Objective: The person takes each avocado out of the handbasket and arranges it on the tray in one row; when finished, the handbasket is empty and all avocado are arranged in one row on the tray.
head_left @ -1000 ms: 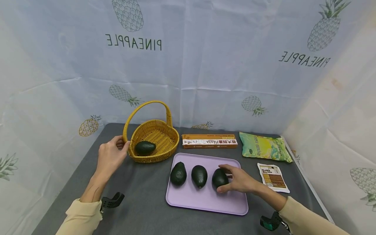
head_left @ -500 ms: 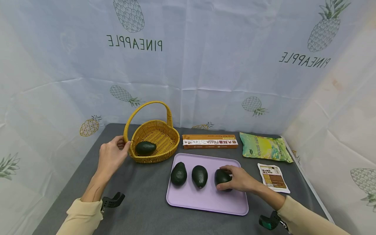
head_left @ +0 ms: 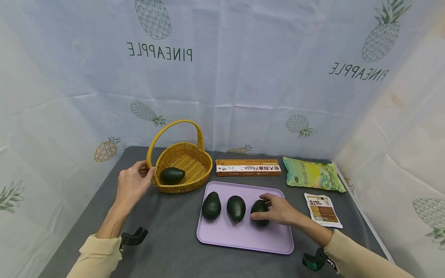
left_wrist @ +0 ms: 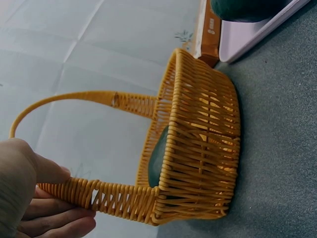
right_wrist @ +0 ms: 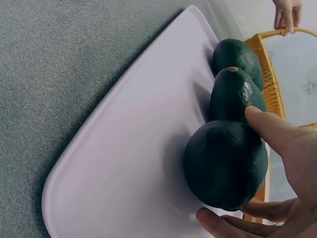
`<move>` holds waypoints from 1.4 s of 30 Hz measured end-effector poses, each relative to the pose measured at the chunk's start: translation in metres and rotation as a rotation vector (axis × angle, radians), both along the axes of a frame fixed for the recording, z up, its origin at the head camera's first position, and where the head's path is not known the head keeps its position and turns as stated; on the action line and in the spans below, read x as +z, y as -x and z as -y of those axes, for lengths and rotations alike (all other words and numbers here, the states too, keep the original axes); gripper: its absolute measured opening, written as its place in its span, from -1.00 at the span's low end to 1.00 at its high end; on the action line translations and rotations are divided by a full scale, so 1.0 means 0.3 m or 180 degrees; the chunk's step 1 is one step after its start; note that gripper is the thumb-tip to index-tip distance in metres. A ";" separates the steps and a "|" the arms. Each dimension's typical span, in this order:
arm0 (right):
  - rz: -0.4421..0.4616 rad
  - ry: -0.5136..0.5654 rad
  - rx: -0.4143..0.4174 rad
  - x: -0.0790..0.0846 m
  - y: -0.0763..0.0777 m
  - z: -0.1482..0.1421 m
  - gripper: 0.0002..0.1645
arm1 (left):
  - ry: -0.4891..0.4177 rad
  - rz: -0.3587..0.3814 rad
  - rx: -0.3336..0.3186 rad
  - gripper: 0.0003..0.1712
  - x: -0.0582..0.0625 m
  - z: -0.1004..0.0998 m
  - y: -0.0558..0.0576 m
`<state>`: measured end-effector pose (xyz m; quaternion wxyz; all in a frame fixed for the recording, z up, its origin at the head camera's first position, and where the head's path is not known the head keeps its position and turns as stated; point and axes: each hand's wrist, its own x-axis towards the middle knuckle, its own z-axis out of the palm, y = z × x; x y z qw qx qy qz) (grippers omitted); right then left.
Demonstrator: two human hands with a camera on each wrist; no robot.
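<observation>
My left hand (head_left: 135,185) pinches the handle of a yellow woven basket (head_left: 198,179) near its base; in the left wrist view the thumb and fingers lie on either side of the handle (left_wrist: 124,198). One dark green avocado (head_left: 172,175) lies inside the basket. On a lilac tray (head_left: 243,241) two avocados sit side by side, a left one (head_left: 211,206) and a middle one (head_left: 236,209). At the tray's right, my right hand (head_left: 278,209) grips a third avocado (right_wrist: 225,166), thumb on one side and fingers on the other.
Behind the tray lies an orange pasta box (head_left: 248,168). A green-yellow packet (head_left: 313,173) and a small white-and-brown sachet (head_left: 323,210) lie to the right on the grey tabletop (head_left: 167,239). A pineapple-printed curtain (head_left: 243,77) stands around the table.
The right hand has shifted its grip over the right avocado, which has turned and rocked slightly on the tray. The left hand and the basket stay where they were.
</observation>
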<state>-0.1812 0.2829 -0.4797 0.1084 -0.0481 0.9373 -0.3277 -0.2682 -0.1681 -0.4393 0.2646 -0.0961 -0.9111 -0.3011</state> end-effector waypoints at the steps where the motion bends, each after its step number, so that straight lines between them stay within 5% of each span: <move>1: 0.0020 0.0010 0.0007 0.002 0.000 -0.001 0.02 | 0.0000 -0.0006 -0.0003 -0.70 0.000 0.001 0.001; 15: 0.0013 0.0046 0.0053 0.011 0.007 0.002 -0.02 | -0.0010 0.0001 0.0013 -0.70 0.002 0.006 -0.004; 22: -0.0196 0.0005 0.0281 0.075 0.070 0.021 -0.03 | -0.0006 0.0009 0.0014 -0.68 -0.001 0.016 -0.004; 27: -0.0490 -0.0208 0.1066 0.195 0.167 0.070 -0.02 | -0.0026 0.0047 -0.0060 -0.66 -0.004 0.002 0.002; 30: -0.0641 -0.0397 0.1681 0.280 0.268 0.157 0.00 | -0.0060 0.0066 -0.0069 -0.65 0.000 0.011 0.004; 35: -0.0760 -0.0868 0.2351 0.393 0.441 0.363 -0.03 | -0.0086 0.0131 -0.0078 -0.65 0.010 0.021 0.006; 38: -0.0603 -0.1236 0.2549 0.426 0.522 0.501 0.01 | -0.0094 0.0166 -0.0085 -0.63 0.005 0.017 0.004; 42: -0.0397 -0.1720 0.2768 0.406 0.590 0.677 0.04 | -0.0125 0.0158 -0.0065 -0.63 -0.007 0.009 -0.008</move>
